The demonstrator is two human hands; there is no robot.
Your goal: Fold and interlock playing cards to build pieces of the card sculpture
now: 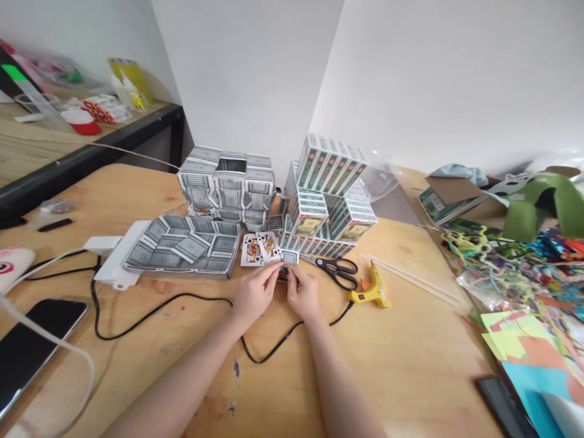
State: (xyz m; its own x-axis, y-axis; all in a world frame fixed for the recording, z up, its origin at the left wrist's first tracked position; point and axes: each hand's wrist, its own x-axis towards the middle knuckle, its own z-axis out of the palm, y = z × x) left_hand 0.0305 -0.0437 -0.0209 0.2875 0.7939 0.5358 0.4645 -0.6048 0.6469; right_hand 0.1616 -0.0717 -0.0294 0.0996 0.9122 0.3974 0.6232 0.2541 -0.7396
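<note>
My left hand (256,292) and my right hand (303,294) meet near the middle of the table, fingertips pinched on a playing card, mostly covered by the fingers. Just beyond them lie a face-down card (291,257) and two face-up cards (259,248), a jack and a queen. Left of these sits a shallow tray made of grey-backed cards (182,267), with one loose card (190,246) inside. Behind it stands a larger card-built box (228,188) with a square opening on top. Black-handled scissors (340,271) and a yellow glue gun (375,289) lie right of my hands.
Stacked green-and-white card boxes (331,167) rise behind the cards. Clear glue sticks (410,280) lie at right, near a heap of coloured craft pieces (511,267). A black cable (182,296) crosses the table under my forearms. A power strip (122,255) and a phone (39,340) are at left.
</note>
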